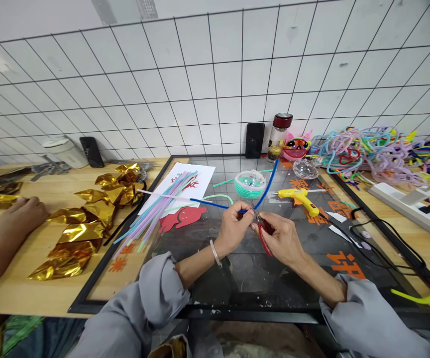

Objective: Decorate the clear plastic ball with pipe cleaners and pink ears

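My left hand (233,226) pinches a blue pipe cleaner (267,186) that bends into a V, one end running left and the other rising toward the back. My right hand (282,238) grips red-handled pliers (263,233), their tip meeting the blue pipe cleaner at the bend between both hands. Both hands hover over a dark glass-topped board (245,278). A silver bangle sits on my left wrist.
A yellow glue gun (300,198), a teal-and-clear round case (250,183), a bundle of pastel pipe cleaners (159,211) and red paper cutouts (183,218) lie on the board. Gold foil shapes (84,223) and another person's hand (21,216) are at left. Tangled pipe cleaners (372,151) and a power strip (412,209) are at right.
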